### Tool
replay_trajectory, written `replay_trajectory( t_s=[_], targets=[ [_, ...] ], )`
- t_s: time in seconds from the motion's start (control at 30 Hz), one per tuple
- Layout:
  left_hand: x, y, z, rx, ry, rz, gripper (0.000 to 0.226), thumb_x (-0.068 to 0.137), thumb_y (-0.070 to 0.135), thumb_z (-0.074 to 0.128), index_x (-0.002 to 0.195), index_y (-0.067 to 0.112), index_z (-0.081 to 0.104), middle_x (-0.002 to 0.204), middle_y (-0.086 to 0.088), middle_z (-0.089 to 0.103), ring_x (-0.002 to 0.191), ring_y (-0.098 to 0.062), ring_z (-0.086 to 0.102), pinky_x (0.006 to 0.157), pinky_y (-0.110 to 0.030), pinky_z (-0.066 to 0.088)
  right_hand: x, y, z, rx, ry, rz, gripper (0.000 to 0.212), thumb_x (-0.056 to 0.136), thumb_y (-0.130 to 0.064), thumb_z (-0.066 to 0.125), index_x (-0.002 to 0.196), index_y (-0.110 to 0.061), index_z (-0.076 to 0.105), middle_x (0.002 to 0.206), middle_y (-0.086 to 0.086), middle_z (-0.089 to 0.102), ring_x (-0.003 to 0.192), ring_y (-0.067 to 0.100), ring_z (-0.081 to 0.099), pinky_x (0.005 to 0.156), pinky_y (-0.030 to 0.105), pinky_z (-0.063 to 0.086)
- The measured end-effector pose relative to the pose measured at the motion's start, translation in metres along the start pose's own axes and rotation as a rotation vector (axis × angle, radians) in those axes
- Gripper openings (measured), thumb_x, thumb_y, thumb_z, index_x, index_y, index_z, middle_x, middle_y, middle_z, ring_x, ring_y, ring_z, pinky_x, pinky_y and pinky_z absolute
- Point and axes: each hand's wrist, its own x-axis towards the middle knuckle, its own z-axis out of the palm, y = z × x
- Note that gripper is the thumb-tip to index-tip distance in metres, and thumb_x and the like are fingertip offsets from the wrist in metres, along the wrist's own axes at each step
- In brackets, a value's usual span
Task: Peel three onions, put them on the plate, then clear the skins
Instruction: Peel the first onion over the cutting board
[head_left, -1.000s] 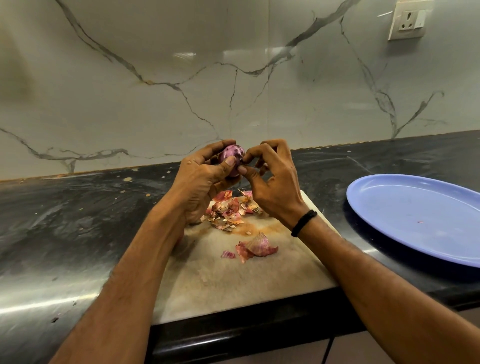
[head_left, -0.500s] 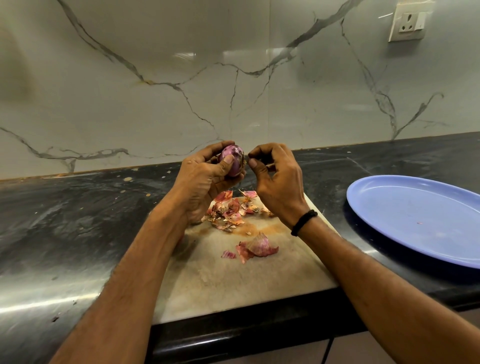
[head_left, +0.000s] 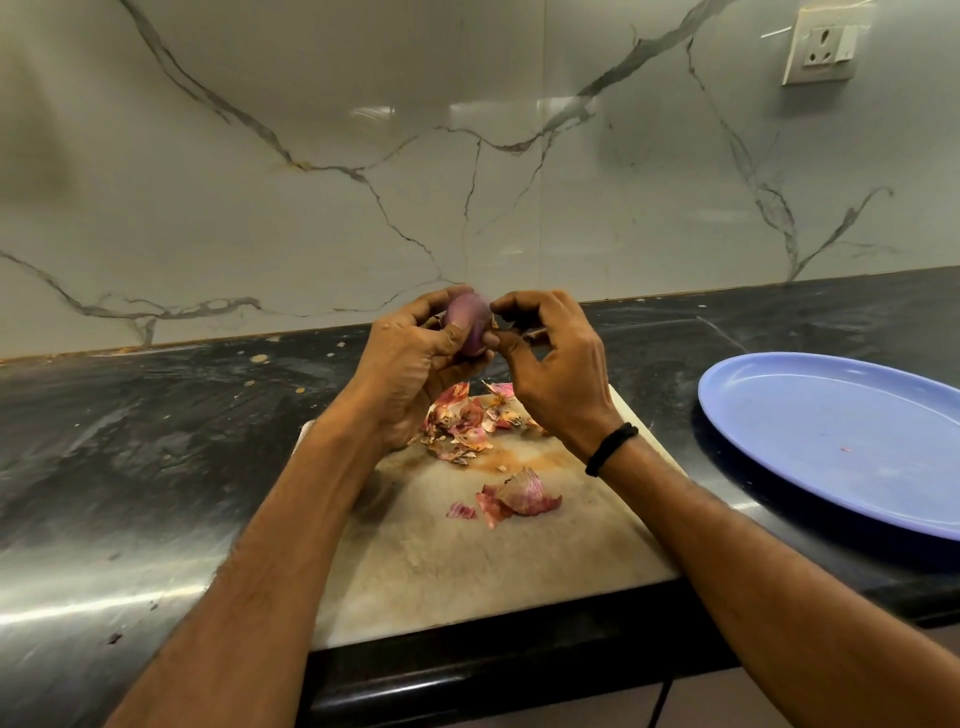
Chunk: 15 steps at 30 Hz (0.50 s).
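Onion (head_left: 467, 325) is up off the board, held btwn both hands above the far end of the cutting board (head_left: 467, 566), in front of the marble wall. Left hand (head_left: 410, 364) grips it: fingers wrapped round the far side, thumb pressed on the near face. Right hand (head_left: 556, 379) has fingers curled, w/ thumb & forefinger tips pinching at the onion's right side; can't tell if they've got skin or the bulb itself. Black band (head_left: 610, 449) on the right wrist.

Under the hands, a heap of skins (head_left: 465, 428) lies on the far part of the board, w/ an orange-brown stain just near of it. A bigger curled skin piece (head_left: 524, 496) + a small scrap sit apart from the heap, nearer, approx board ctr. Blue plate (head_left: 831, 431) is on the black counter (head_left: 156, 441), right of the board w/ a gap btwn; one tiny red speck on it. Wall socket (head_left: 823, 44) is far right, up on the wall.
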Motion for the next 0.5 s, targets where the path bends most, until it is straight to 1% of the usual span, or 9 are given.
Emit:
replay_trajectory(
  t_s=[0.1, 0.17, 0.2, 0.3, 0.4, 0.5],
  targets=[
    [0.0004, -0.0006, 0.0004, 0.012, -0.008, 0.007, 0.036, 0.094, -0.003, 0.057, 0.128, 0.006, 0.062, 0.133, -0.024, 0.058, 0.106, -0.034, 0.068, 0.086, -0.042, 0.062, -0.0002, -0.0006, -0.0012, 0.018, 0.023, 0.002, 0.017, 0.089, -0.011, 0.067, 0.105, -0.006, 0.066, 0.104, 0.006, 0.063, 0.094, 0.013, 0.061, 0.082, 0.017, 0.052],
    [0.0006, -0.0013, 0.0002, 0.015, -0.004, 0.006, 0.036, 0.093, -0.004, 0.058, 0.127, 0.006, 0.062, 0.133, -0.024, 0.058, 0.111, -0.040, 0.067, 0.087, -0.043, 0.061, 0.0002, -0.0031, -0.0037, 0.073, 0.045, 0.043, 0.017, 0.090, -0.007, 0.065, 0.107, -0.007, 0.063, 0.103, 0.005, 0.065, 0.095, 0.013, 0.064, 0.084, 0.024, 0.055],
    [0.0010, -0.0019, 0.0003, 0.020, 0.000, 0.005, 0.036, 0.093, -0.004, 0.058, 0.127, 0.006, 0.063, 0.133, -0.025, 0.058, 0.113, -0.043, 0.065, 0.087, -0.043, 0.061, 0.0005, -0.0048, -0.0050, 0.107, 0.054, 0.075, 0.020, 0.090, -0.004, 0.064, 0.109, -0.007, 0.061, 0.102, 0.003, 0.066, 0.095, 0.012, 0.065, 0.084, 0.024, 0.056],
    [0.0031, -0.0044, -0.0009, 0.054, 0.005, 0.016, 0.036, 0.092, -0.004, 0.060, 0.126, 0.008, 0.064, 0.135, -0.025, 0.056, 0.117, -0.046, 0.062, 0.086, -0.043, 0.062, 0.0017, -0.0075, -0.0066, 0.151, 0.078, 0.132, 0.032, 0.087, 0.003, 0.066, 0.113, -0.008, 0.052, 0.097, 0.000, 0.067, 0.090, 0.006, 0.066, 0.082, 0.020, 0.055],
    [0.0042, -0.0066, -0.0012, 0.096, 0.008, 0.033, 0.037, 0.091, -0.005, 0.061, 0.126, 0.009, 0.065, 0.137, -0.022, 0.054, 0.120, -0.043, 0.060, 0.086, -0.043, 0.062, 0.0016, -0.0078, -0.0063, 0.146, 0.074, 0.126, 0.041, 0.083, 0.005, 0.069, 0.116, -0.009, 0.048, 0.096, 0.000, 0.067, 0.089, 0.005, 0.066, 0.081, 0.018, 0.054],
    [0.0031, -0.0078, 0.0006, 0.129, 0.011, 0.047, 0.038, 0.090, -0.005, 0.063, 0.125, 0.010, 0.065, 0.135, -0.020, 0.054, 0.119, -0.039, 0.061, 0.086, -0.042, 0.062, 0.0015, -0.0066, -0.0063, 0.129, 0.077, 0.115, 0.045, 0.082, 0.006, 0.070, 0.117, -0.009, 0.046, 0.095, 0.001, 0.067, 0.089, 0.006, 0.066, 0.081, 0.016, 0.053]
  ],
)
